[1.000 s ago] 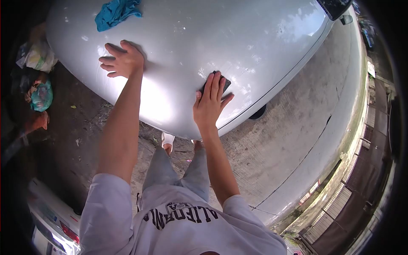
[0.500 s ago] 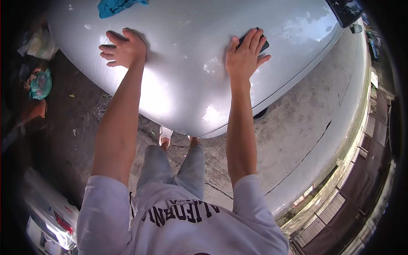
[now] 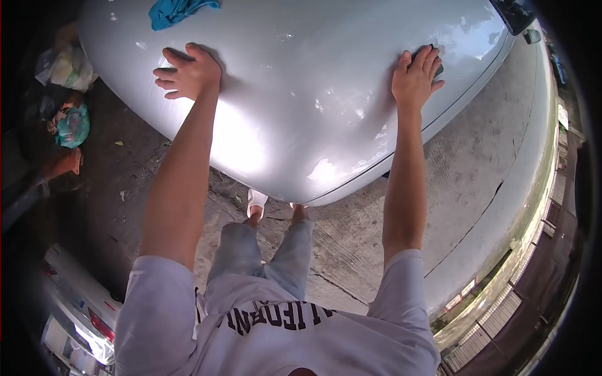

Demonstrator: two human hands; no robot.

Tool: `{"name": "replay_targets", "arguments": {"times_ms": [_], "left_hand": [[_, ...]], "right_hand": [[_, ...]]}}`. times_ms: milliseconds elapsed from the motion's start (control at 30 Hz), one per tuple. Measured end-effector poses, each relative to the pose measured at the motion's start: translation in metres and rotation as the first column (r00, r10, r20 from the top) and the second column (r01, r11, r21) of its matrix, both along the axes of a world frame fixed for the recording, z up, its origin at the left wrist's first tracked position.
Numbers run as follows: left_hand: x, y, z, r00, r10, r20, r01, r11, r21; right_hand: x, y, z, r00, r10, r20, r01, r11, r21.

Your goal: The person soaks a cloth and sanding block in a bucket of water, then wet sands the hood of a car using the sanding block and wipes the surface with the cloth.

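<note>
A light-coloured car hood [image 3: 301, 113] fills the upper middle of the view. My left hand [image 3: 191, 72] lies on it with the fingers spread, holding nothing. Farther right, my right hand [image 3: 415, 79] presses a small dark pad [image 3: 438, 67] against the hood; the pad shows past the fingers and is partly hidden under them. Beyond my left hand, a crumpled blue cloth [image 3: 175, 11] rests on the hood.
Plastic bags [image 3: 72, 125] and other litter lie on the ground at the left. Another car [image 3: 81, 307] stands at the lower left. A low wall with a fence [image 3: 495, 313] runs along the right. My feet are just below the hood's edge.
My right hand has slid to the right across the hood with the dark pad. My left hand keeps about the same place on the hood, and the whole view has shifted slightly.
</note>
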State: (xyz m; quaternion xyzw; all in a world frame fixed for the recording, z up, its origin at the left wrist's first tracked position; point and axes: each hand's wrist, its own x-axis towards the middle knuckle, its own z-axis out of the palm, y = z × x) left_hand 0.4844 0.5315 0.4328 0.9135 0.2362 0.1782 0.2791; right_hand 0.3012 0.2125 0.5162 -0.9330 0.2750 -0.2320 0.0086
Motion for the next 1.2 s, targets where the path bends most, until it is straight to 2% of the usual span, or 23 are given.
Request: {"name": "replay_targets", "arguments": {"times_ms": [100, 133, 200, 233, 267, 300, 367, 400, 433, 500, 533, 600, 700, 733, 767, 800, 867, 900, 933, 1000, 1067, 1133, 1200], "left_hand": [[0.000, 0.000, 0.003, 0.999, 0.017, -0.033, -0.018, 1.000, -0.017], [-0.001, 0.000, 0.006, 1.000, 0.003, -0.020, -0.003, 1.000, -0.008], [0.000, -0.001, 0.004, 0.998, 0.028, -0.057, -0.029, 0.999, -0.019], [0.000, 0.001, 0.003, 0.999, 0.015, -0.040, -0.016, 1.000, -0.012], [0.003, -0.003, 0.007, 1.000, 0.001, -0.024, -0.001, 1.000, -0.024], [0.003, -0.003, 0.008, 0.999, 0.009, -0.031, -0.010, 1.000, -0.025], [0.000, 0.000, 0.005, 0.998, 0.019, -0.065, -0.019, 1.000, -0.002], [0.005, -0.003, 0.008, 0.998, 0.014, -0.062, -0.015, 1.000, -0.017], [0.002, -0.003, 0.009, 0.997, 0.025, -0.069, -0.026, 0.999, -0.025], [0.000, 0.000, 0.004, 0.998, 0.029, -0.057, -0.030, 0.999, -0.017], [0.001, -0.002, 0.002, 0.999, 0.011, -0.045, -0.013, 0.999, -0.036], [0.002, 0.001, 0.003, 0.997, 0.043, -0.068, -0.043, 0.999, 0.002], [0.003, 0.001, 0.001, 0.995, 0.070, -0.075, -0.069, 0.998, 0.011], [0.004, 0.003, -0.001, 0.997, 0.044, -0.056, -0.044, 0.999, 0.010], [0.005, 0.006, -0.006, 0.994, 0.072, -0.077, -0.069, 0.997, 0.033], [0.010, 0.004, -0.006, 0.991, 0.099, -0.091, -0.095, 0.994, 0.046], [0.013, 0.002, -0.004, 0.992, 0.100, -0.079, -0.097, 0.994, 0.045], [0.011, 0.002, -0.005, 0.987, 0.132, -0.093, -0.127, 0.990, 0.054], [0.011, 0.003, -0.003, 0.991, 0.104, -0.087, -0.100, 0.993, 0.059], [0.009, 0.005, 0.000, 0.986, 0.102, -0.135, -0.098, 0.994, 0.038], [0.007, 0.003, 0.009, 0.987, 0.075, -0.140, -0.069, 0.997, 0.043], [0.015, 0.009, -0.003, 0.983, 0.104, -0.154, -0.094, 0.993, 0.072], [0.016, 0.010, -0.004, 0.987, 0.084, -0.137, -0.075, 0.995, 0.071]], "right_hand": [[0.002, 0.134, -0.020, 0.995, 0.080, -0.058, -0.079, 0.996, 0.030], [-0.024, 0.208, -0.036, 0.958, 0.214, -0.188, -0.193, 0.973, 0.126], [-0.090, 0.331, -0.090, 0.768, 0.552, -0.324, -0.526, 0.833, 0.174], [-0.121, 0.361, -0.122, 0.674, 0.642, -0.366, -0.603, 0.764, 0.229], [-0.135, 0.355, -0.130, 0.623, 0.644, -0.444, -0.638, 0.747, 0.189], [-0.135, 0.331, -0.124, 0.665, 0.628, -0.404, -0.635, 0.760, 0.135], [-0.133, 0.264, -0.081, 0.784, 0.541, -0.302, -0.500, 0.841, 0.207], [-0.118, 0.203, -0.056, 0.848, 0.423, -0.320, -0.358, 0.901, 0.243], [-0.101, 0.137, -0.032, 0.915, 0.285, -0.285, -0.244, 0.955, 0.171], [-0.073, 0.015, -0.005, 0.999, 0.007, -0.041, -0.005, 0.999, 0.048], [-0.066, -0.039, -0.003, 0.988, -0.150, 0.042, 0.146, 0.986, 0.085], [-0.067, -0.038, -0.005, 0.968, -0.245, 0.059, 0.237, 0.965, 0.114], [-0.122, 0.141, -0.046, 0.993, -0.092, -0.079, 0.105, 0.978, 0.178], [-0.151, 0.206, -0.065, 0.981, -0.005, -0.193, 0.074, 0.934, 0.351], [-0.175, 0.253, -0.073, 0.948, 0.106, -0.299, 0.020, 0.921, 0.388], [-0.180, 0.254, -0.078, 0.959, 0.070, -0.276, 0.043, 0.922, 0.385], [-0.197, 0.244, -0.081, 0.923, 0.267, -0.278, -0.157, 0.920, 0.360], [-0.184, 0.206, -0.067, 0.962, 0.195, -0.188, -0.120, 0.928, 0.353], [-0.159, 0.155, -0.047, 0.992, 0.044, -0.115, -0.008, 0.955, 0.298], [-0.107, 0.042, -0.011, 0.979, -0.192, 0.075, 0.176, 0.968, 0.177], [-0.072, -0.019, -0.003, 0.957, -0.251, 0.143, 0.246, 0.968, 0.054], [-0.079, 0.034, -0.012, 0.952, -0.259, 0.160, 0.243, 0.963, 0.117], [-0.120, 0.152, -0.032, 0.983, -0.185, -0.019, 0.181, 0.930, 0.319]]}}
